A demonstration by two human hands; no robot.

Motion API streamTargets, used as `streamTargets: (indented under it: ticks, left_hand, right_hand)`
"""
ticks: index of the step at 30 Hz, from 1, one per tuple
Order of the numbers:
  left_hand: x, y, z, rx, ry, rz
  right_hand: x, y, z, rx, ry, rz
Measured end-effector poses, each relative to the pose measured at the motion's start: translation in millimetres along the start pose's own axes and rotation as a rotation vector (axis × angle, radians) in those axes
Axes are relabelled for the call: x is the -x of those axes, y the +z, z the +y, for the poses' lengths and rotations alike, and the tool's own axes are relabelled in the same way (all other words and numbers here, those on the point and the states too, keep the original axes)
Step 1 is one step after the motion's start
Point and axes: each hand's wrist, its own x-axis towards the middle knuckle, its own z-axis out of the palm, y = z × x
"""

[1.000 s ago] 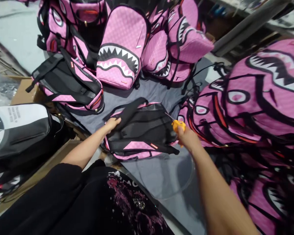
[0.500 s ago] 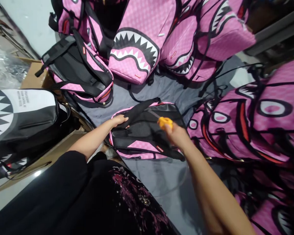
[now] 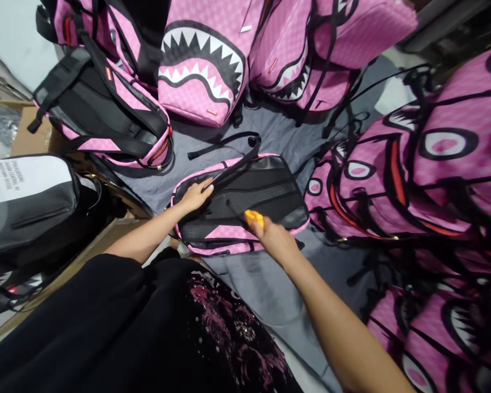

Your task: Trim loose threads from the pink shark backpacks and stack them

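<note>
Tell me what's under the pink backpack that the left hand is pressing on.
The backpack lies back-up on a grey cloth, under the left hand. Its front face is hidden underneath.

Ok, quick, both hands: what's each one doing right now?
Left hand: open, flat on the backpack.
Right hand: closed on a small orange tool.

Both arms reach forward: the left hand (image 3: 195,195) lies flat, fingers spread; the right hand (image 3: 275,241) is curled closed.
</note>
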Motion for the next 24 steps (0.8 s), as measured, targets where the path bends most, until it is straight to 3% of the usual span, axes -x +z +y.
streamTargets:
  ticks: [5,8,24]
  left_hand:
    - [-9.8,4.4,-10.2,0.217,0.047,-0.002]
    - [-9.6,6.7,-13.0,0.217,0.028,0.011]
    - [-5.1,8.8,-12.3,0.184,-0.056,0.075]
  right_hand:
    - [-3.5,17.8,-28.1,0.022,-0.066,-0.006]
    - [-4.2,19.2,-28.0,0.048,-0.009,0.064]
    - [-11.2,11.3,-36.4,0.185,-0.101,0.135]
